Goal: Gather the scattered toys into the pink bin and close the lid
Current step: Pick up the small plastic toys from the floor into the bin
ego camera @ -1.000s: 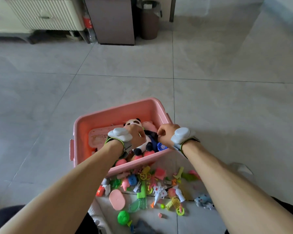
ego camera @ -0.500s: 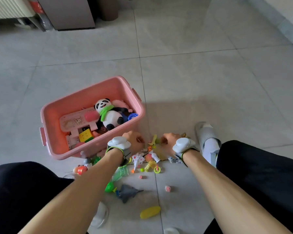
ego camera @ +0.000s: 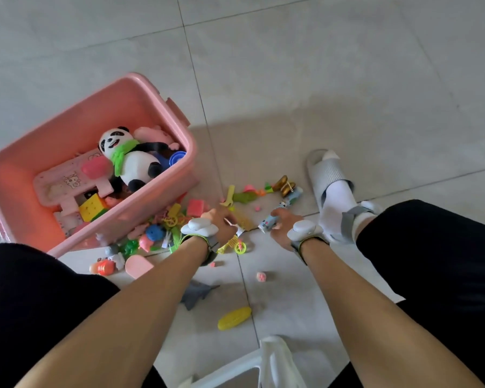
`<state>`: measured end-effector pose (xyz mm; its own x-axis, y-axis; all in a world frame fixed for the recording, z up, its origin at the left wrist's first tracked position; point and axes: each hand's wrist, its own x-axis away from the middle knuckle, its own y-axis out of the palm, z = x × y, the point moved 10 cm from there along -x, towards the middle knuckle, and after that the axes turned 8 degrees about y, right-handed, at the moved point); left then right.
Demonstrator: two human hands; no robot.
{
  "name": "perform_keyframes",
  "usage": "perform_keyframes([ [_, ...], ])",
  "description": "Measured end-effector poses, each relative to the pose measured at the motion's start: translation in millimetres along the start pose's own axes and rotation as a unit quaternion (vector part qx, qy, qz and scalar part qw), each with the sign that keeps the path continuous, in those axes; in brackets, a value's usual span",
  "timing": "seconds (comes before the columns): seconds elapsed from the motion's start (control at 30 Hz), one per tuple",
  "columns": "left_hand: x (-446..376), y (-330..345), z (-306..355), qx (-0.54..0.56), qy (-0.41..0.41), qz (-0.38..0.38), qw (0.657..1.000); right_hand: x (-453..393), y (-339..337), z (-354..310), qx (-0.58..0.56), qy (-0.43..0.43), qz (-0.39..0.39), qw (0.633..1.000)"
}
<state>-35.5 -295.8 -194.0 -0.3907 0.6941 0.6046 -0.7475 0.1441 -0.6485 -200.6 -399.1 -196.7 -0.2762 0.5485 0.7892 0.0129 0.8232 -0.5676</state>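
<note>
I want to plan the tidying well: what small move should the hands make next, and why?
Probably carry the small light-blue toy, which the right hand grips, left into the open pink plastic bin. Many small toys lie on the grey tiled floor, so each handful should go in.

Large pale grey floor tiles (ego camera: 319,65) covered the whole room in view, their surface faintly mottled and divided by thin dark grout lines (ego camera: 196,88) that crossed at wide intervals. Soft daylight fell across the upper part of the floor, leaving it bright and slightly glossy, while a broad shadow (ego camera: 263,141) darkened the tiles nearer the bottom, its edge running roughly level across the middle of the scene. At the lower edge stood part of a white plastic piece of furniture (ego camera: 235,368), too cropped to identify. No wall or window showed.
</note>
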Motion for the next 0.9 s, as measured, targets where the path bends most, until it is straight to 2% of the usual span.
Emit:
perform_keyframes([
  [0.13,-20.1,29.7,-15.9,0.023,-0.023,-0.031,0.999,-16.4,12.7,2.4,-0.001,0.019,-0.035,0.999],
  [0.23,-24.5,42.8,-16.0,-0.022,-0.026,-0.045,0.998,-25.3,23.8,10.4,-0.001,0.036,-0.083,0.996],
  [0.33,-29.7,40.9,-25.1,-0.054,-0.034,0.017,0.998,-37.6,31.3,15.8,0.003,0.031,-0.100,0.994],
  [0.53,-31.9,44.4,-26.5,-0.044,-0.042,0.029,0.998,-53.0,38.4,1.0,-0.029,-0.006,-0.134,0.990],
  [0.67,-41.8,52.4,-21.3,-0.033,-0.017,-0.006,0.999,-62.9,42.1,-5.4,-0.060,-0.002,-0.120,0.991],
  [0.73,-46.0,54.3,-20.5,-0.086,-0.017,-0.024,0.996,-66.3,40.9,-5.2,-0.045,0.009,-0.106,0.993],
  [0.8,-50.3,53.3,-22.0,-0.128,-0.018,-0.019,0.991,-67.5,38.6,-5.5,-0.039,0.010,-0.090,0.995],
  [0.9,-56.1,52.4,-20.2,-0.129,-0.017,-0.007,0.991,-65.2,38.0,-2.9,-0.043,0.018,-0.074,0.996],
])
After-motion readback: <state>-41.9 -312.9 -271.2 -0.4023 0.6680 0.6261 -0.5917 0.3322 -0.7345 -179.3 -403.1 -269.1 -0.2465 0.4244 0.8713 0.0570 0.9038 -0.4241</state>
